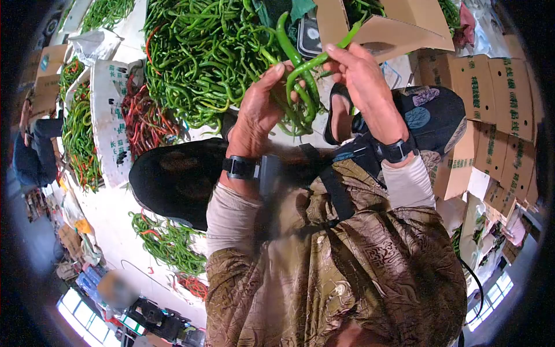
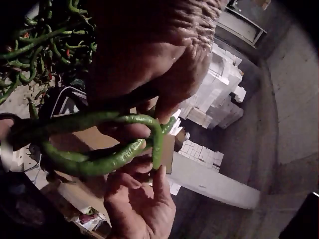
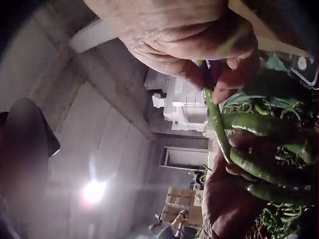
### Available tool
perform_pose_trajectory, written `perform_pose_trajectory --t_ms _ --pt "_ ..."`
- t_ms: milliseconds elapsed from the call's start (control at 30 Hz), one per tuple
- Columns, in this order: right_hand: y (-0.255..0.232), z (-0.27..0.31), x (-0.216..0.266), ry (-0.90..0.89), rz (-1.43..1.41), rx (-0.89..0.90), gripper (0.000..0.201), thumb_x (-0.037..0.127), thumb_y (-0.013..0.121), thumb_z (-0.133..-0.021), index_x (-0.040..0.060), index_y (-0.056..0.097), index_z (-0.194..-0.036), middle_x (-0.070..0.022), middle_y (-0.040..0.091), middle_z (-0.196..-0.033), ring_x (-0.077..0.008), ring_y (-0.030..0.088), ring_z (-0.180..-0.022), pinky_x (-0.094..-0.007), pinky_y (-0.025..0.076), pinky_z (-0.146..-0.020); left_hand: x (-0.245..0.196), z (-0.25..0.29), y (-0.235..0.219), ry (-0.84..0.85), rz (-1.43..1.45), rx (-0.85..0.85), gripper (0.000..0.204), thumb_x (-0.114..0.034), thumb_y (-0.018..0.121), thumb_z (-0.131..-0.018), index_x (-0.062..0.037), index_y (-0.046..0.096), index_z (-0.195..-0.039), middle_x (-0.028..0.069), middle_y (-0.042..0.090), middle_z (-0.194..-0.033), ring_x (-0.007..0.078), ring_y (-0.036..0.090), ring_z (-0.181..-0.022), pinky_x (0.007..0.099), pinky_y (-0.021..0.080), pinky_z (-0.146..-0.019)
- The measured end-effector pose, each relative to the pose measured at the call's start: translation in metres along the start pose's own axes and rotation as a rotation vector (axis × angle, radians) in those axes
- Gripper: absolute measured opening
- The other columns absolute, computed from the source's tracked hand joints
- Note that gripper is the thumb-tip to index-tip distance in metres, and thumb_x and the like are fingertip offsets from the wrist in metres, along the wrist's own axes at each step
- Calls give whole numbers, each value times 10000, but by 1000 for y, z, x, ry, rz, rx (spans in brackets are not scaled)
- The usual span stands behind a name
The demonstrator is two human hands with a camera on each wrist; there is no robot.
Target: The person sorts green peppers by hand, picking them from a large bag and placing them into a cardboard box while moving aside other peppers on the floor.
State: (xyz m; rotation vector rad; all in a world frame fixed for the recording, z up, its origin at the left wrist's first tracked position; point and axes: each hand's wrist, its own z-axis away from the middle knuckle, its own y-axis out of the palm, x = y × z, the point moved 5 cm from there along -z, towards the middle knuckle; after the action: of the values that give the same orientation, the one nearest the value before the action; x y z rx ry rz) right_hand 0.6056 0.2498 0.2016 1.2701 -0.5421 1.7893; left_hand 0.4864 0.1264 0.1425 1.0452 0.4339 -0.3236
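Observation:
In the head view the left hand (image 1: pixel 263 101) has its fingers curled round several long green peppers (image 1: pixel 303 107) that hang below it. The right hand (image 1: pixel 367 81) pinches the upper end of one green pepper (image 1: pixel 345 41) between thumb and fingers, and that pepper slants down to the left hand. From the left wrist, the left hand (image 2: pixel 154 69) grips curved peppers (image 2: pixel 94 164), with the right hand (image 2: pixel 139 201) below, pinching one. The right wrist view has the right hand (image 3: pixel 199 40) on a pepper (image 3: pixel 217 119), the left hand (image 3: pixel 229 199) beneath.
A large heap of green peppers (image 1: pixel 196 63) lies beyond the hands. An open cardboard box (image 1: pixel 404 37) stands beyond the right hand. Red peppers (image 1: pixel 144 118) lie by a white sack (image 1: pixel 110 121) at left; flattened cartons (image 1: pixel 500 98) stand at right. Another person (image 1: pixel 37 150) is at far left.

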Motion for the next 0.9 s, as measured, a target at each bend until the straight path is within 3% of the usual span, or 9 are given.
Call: perform_pose_trajectory --t_ms 133,200,300,367,433,533,633,667,900 --pt "-12 -5 10 -169 48 -31 256 290 634 -883 44 601 -945 -25 626 -830 -96 500 -676 -236 386 -589 5 -1 -6 -44 -35 -46 321 -292 489 -981 -11 548 -1126 110 642 -994 212 630 -858 317 502 -697" --pt "-13 -1 15 -136 7 -4 249 289 623 -888 47 599 -938 -21 624 -825 -89 490 -670 -234 375 -575 7 -3 -15 -61 -44 -119 350 -279 470 -990 31 544 -1135 139 646 -1018 223 629 -862 314 497 -701" --pt "-6 11 18 -37 -34 48 242 290 592 -902 50 597 -937 -11 625 -815 -70 446 -626 -235 352 -538 9 -14 -24 -112 28 -18 372 -274 455 -996 51 531 -1160 159 647 -1063 231 631 -881 325 504 -728" --pt "-1 15 9 2 240 128 248 302 576 -913 58 598 -949 -6 631 -815 -67 429 -595 -231 333 -518 4 -14 -19 -86 -57 -29 377 -273 461 -992 53 526 -1171 159 648 -1058 244 631 -910 349 511 -776" --pt "0 15 -6 77 286 156 233 295 619 -893 69 611 -948 -11 653 -836 -74 511 -638 -237 401 -568 0 -8 -2 -68 -31 -24 371 -294 483 -984 30 545 -1153 137 647 -1045 229 627 -887 335 510 -766" --pt "19 13 -19 -138 462 310 242 264 738 -795 72 672 -928 -54 694 -850 -117 629 -784 -290 504 -718 0 -4 14 -22 5 41 362 -308 518 -970 9 573 -1137 116 645 -1039 218 620 -888 333 505 -792" --pt "30 13 -13 -208 727 231 326 268 744 -772 74 687 -1028 -73 691 -815 -130 631 -756 -298 505 -711 5 -13 5 16 -54 142 391 -321 530 -964 10 569 -1168 117 635 -1080 229 606 -963 363 472 -899" --pt "32 10 -19 -224 629 259 409 263 745 -758 90 670 -1120 -87 682 -791 -140 633 -748 -312 503 -713 4 -15 3 20 -37 102 413 -341 529 -963 11 565 -1177 118 632 -1091 231 600 -980 367 470 -905" --pt "31 -4 -40 -146 706 444 388 314 742 -766 33 669 -1023 -86 656 -765 -171 594 -676 -354 499 -682 1 -5 11 2 35 12 583 -456 487 -961 26 463 -1288 161 583 -1216 273 569 -1105 418 454 -970"
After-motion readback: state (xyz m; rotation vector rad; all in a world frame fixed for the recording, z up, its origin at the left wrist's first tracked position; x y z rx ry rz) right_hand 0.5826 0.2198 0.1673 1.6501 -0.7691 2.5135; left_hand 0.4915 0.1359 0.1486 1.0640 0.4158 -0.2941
